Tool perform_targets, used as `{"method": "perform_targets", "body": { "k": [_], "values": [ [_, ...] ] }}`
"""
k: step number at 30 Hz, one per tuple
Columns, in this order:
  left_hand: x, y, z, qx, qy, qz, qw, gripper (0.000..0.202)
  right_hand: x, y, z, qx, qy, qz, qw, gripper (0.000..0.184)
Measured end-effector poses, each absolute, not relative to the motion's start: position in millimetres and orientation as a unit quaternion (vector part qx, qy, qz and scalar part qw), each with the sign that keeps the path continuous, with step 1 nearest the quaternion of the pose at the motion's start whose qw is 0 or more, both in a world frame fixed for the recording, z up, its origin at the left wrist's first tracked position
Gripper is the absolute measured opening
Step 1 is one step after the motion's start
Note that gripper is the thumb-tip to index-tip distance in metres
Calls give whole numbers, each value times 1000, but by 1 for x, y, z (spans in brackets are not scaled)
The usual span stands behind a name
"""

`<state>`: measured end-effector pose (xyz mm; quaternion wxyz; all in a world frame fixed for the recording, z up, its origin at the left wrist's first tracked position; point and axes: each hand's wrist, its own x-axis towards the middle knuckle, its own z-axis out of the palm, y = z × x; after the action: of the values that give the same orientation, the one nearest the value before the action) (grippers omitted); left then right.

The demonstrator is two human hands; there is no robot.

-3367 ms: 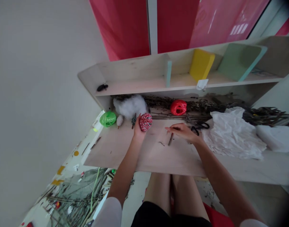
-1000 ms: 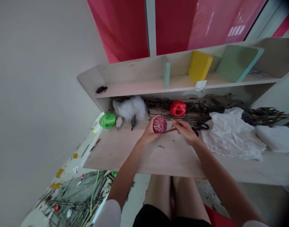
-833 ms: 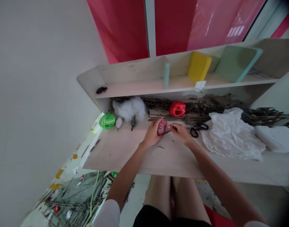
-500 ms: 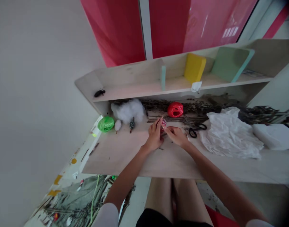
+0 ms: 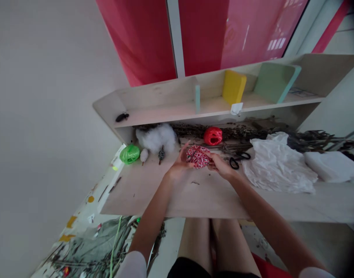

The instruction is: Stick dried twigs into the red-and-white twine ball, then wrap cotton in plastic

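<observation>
A red-and-white twine ball (image 5: 198, 156) is sitting between the two hands, just above the middle of the frame, and is being held just over the plywood desk (image 5: 148, 197). The left hand (image 5: 180, 163) is cupping the ball's left side, its fingers spread and pointing up and away from the ball. The right hand (image 5: 220, 166) is pressing against the ball's right side, its fingers close together; whether they are pinching a strand cannot be told.

Just beyond the ball, a red raffia bundle (image 5: 212, 136) is resting among dry twigs (image 5: 232, 132). To the upper left, a green raffia bundle (image 5: 130, 154), a white cotton wad (image 5: 155, 138) and a small striped twig piece (image 5: 161, 154) are lying along the back of the desk. Black-handled scissors (image 5: 236, 161) are lying just right of the right hand, beside a crumpled white sheet (image 5: 277, 164). A yellow block (image 5: 234, 87) and a green board (image 5: 272, 82) are standing on the shelf (image 5: 165, 105) above.
</observation>
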<state>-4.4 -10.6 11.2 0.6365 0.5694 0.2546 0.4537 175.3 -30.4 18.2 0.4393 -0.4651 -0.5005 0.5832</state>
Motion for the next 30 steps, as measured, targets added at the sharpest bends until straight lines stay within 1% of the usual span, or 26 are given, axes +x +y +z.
{"method": "perform_targets", "body": {
  "k": [3,6,8,10,13,17,19,22,26,30],
  "values": [
    [-9,-15,19,520,214,420,712,103,176,-31,13,-465,-491,609,415,43],
    [-6,-21,22,489,257,411,725,92,175,-31,10,-471,-500,612,391,43],
    [-2,-22,21,475,290,431,710,84,174,-31,9,-470,-504,613,386,47],
    [0,-21,19,473,310,454,688,80,172,-31,9,-467,-506,610,391,52],
    [-1,-18,15,496,328,479,646,84,173,-29,9,-502,-508,565,413,57],
    [-6,-11,10,532,346,494,594,93,179,-25,9,-543,-519,481,451,55],
    [-7,-8,7,573,362,501,538,92,181,-25,10,-545,-527,460,463,53],
    [-6,-5,2,666,389,501,393,86,181,-25,11,-545,-552,428,464,52],
    [0,-9,-5,780,395,429,227,74,176,-25,7,-532,-605,366,466,53],
    [9,-15,-12,830,420,348,115,83,171,-28,2,-530,-641,318,454,53]
  ]
}}
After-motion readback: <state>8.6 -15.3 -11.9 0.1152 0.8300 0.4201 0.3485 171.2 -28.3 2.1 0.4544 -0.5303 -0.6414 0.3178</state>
